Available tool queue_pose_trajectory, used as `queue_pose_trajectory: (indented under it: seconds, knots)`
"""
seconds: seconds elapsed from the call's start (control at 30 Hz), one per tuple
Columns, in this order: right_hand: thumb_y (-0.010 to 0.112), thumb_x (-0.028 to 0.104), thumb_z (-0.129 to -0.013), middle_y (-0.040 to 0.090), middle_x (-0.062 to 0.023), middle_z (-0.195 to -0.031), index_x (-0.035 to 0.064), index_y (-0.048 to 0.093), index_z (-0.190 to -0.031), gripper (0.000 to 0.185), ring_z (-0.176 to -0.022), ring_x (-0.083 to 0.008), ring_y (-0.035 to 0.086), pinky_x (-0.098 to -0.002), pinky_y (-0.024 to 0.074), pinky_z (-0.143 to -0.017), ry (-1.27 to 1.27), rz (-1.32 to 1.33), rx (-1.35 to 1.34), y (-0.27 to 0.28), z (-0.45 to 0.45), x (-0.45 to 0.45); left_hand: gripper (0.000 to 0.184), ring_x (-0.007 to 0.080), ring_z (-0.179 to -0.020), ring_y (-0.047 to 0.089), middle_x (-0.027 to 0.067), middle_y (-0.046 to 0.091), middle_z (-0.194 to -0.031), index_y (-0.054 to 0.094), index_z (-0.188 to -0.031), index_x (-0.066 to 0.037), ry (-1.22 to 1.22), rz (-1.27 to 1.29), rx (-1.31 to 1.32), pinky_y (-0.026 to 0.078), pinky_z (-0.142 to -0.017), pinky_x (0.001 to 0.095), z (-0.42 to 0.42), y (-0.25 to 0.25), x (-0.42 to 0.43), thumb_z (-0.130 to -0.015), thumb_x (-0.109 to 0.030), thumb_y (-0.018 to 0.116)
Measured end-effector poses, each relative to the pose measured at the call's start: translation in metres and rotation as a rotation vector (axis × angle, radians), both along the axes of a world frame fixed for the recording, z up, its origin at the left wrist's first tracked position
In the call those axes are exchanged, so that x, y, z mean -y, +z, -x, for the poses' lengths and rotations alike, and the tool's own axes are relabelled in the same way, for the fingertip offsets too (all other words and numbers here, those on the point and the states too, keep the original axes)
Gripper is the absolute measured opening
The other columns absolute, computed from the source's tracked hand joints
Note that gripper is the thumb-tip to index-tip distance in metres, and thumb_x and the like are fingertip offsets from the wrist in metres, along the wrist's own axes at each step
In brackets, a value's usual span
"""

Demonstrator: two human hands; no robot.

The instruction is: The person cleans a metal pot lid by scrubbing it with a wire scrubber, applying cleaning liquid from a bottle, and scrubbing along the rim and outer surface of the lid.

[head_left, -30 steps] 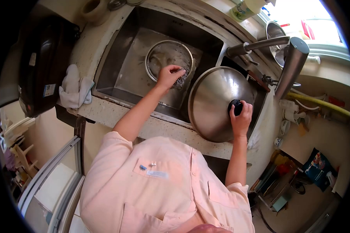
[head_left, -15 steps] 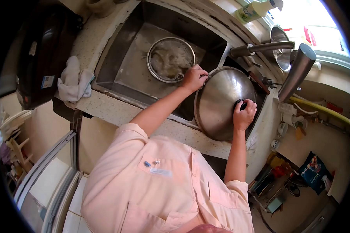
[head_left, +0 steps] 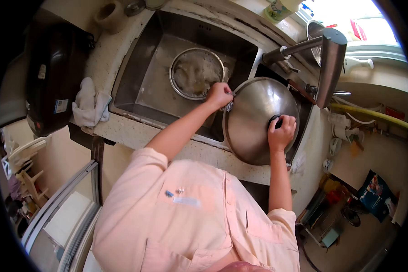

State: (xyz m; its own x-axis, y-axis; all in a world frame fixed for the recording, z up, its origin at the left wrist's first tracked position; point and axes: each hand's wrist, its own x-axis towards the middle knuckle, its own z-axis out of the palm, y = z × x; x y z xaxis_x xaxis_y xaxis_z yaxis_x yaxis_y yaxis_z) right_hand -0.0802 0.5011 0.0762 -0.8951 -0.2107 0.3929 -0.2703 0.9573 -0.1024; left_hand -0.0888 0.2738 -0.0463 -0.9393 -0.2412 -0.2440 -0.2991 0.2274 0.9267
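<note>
A large domed steel lid is tilted over the sink's right-hand basin. My right hand is closed around the black knob on top of it. At the lid's left rim, my left hand is closed on a shiny, crinkled steel wool scourer, mostly hidden by the fingers. Just beyond that hand, a round metal bowl of cloudy, foamy water stands in the left basin; pale contents under the water cannot be made out.
A steel faucet reaches over the right side of the sink. A white cloth lies on the left counter by a dark appliance. Behind the faucet stands a metal bowl, with a spray bottle on the ledge.
My left hand has slid a little down and left along the lid's rim with the scourer. My right hand stays on the knob. The camera view has shifted slightly.
</note>
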Motion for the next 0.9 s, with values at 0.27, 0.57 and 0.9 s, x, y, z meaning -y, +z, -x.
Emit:
queue_pose_trajectory:
  seconds: [0.27,0.57,0.9]
  knots:
    - [0.061,0.014,-0.074,0.05,-0.0076,-0.085,0.0094,0.053,-0.079,0.01,-0.082,-0.0296,0.053,-0.0424,0.0472,-0.065,-0.036,0.026,-0.014,-0.001,-0.004,0.0,0.012,0.0115,-0.061,0.057,0.0047,0.063,-0.065,0.065,-0.069,-0.002,-0.017,-0.068,-0.031,0.046,-0.058,0.0274,0.018,-0.008,0.0,-0.064,-0.008,0.073]
    - [0.062,0.014,-0.072,0.051,-0.0069,-0.083,0.0097,0.055,-0.078,0.01,-0.08,-0.0289,0.053,-0.0411,0.0469,-0.065,-0.029,0.056,-0.056,-0.007,-0.002,-0.001,0.014,0.0115,-0.061,0.058,0.0058,0.064,-0.066,0.064,-0.071,-0.002,0.045,-0.022,-0.013,0.047,-0.059,0.0281,0.006,-0.001,-0.002,-0.064,-0.009,0.074]
    - [0.061,0.013,-0.072,0.051,-0.0071,-0.083,0.0096,0.056,-0.079,0.009,-0.08,-0.0292,0.053,-0.0409,0.0468,-0.066,-0.014,0.077,-0.068,-0.006,-0.001,-0.002,0.014,0.0122,-0.061,0.056,0.0062,0.06,-0.063,0.062,-0.069,-0.003,0.13,0.036,-0.106,0.046,-0.059,0.0279,-0.004,-0.013,-0.01,-0.066,-0.011,0.073]
